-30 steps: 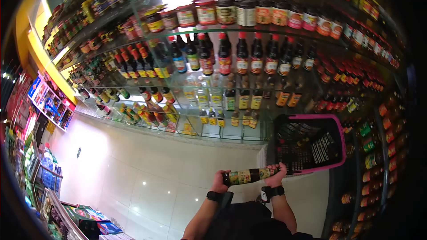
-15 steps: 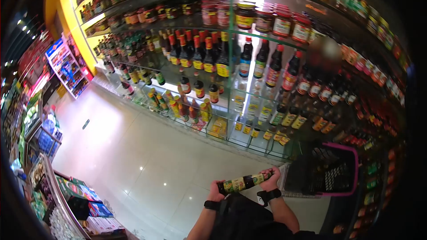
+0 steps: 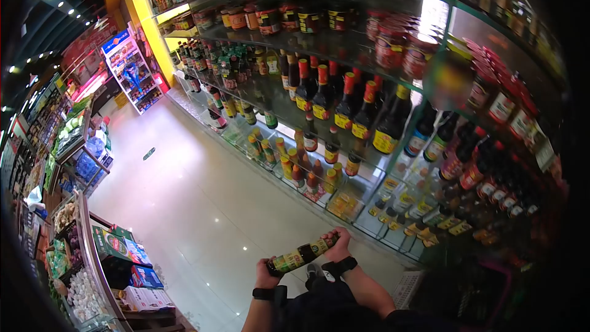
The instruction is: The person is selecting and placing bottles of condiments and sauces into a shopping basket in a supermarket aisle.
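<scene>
A dark sauce bottle point(image 3: 301, 256) with a yellow-green label is held lengthwise in front of my body, its right end tilted up. My left hand point(image 3: 266, 275) is wrapped round the bottle's base end. At the neck end, my right hand point(image 3: 337, 245) grips it, hiding the cap. Both wrists wear black bands. The bottle is over the floor, apart from the glass shelves.
Glass shelves with red-capped bottles point(image 3: 321, 93) and jars point(image 3: 391, 42) run along the right. A produce stand holds garlic point(image 3: 86, 292), with stacked boxes point(image 3: 147, 298) beside it. Pale tiled floor point(image 3: 190, 209) lies between. A basket with a purple rim point(image 3: 505, 292) sits in shadow at lower right.
My view has turned left, so the shelves and basket shift rightward and more of the aisle shows. Both hands still hold the bottle, now slightly further left in view.
</scene>
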A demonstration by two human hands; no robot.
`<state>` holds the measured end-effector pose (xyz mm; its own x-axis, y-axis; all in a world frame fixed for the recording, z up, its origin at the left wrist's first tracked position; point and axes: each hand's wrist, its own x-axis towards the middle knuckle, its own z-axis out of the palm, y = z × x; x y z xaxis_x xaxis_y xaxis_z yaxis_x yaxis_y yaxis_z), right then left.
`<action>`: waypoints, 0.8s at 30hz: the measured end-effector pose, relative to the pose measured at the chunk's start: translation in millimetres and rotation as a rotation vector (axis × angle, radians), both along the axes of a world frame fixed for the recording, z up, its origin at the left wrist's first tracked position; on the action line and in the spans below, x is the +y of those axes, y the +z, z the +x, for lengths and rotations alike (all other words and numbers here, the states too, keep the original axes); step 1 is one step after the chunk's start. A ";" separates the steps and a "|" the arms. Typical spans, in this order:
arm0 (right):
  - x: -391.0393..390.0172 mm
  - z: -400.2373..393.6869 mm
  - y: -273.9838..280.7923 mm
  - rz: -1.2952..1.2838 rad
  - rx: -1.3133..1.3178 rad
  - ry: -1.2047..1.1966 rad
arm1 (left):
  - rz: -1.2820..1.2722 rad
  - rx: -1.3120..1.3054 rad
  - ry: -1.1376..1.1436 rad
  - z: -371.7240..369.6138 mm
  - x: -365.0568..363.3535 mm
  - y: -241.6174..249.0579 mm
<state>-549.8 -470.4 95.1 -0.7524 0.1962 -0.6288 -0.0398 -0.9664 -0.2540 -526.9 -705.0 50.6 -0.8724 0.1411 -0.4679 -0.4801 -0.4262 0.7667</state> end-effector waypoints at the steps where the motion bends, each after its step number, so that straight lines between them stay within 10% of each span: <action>1: -3.9 -16.8 6.4 -0.042 -0.002 0.014 | 0.502 -0.409 0.177 -21.3 -2.4 -2.3; 11: -30.6 -139.2 -6.6 -0.003 -0.071 0.128 | 0.690 -0.388 0.220 -112.0 -37.5 -64.4; 24: -82.9 -294.5 31.9 0.159 0.073 -0.108 | 0.454 -0.587 -0.006 -363.8 -68.4 3.9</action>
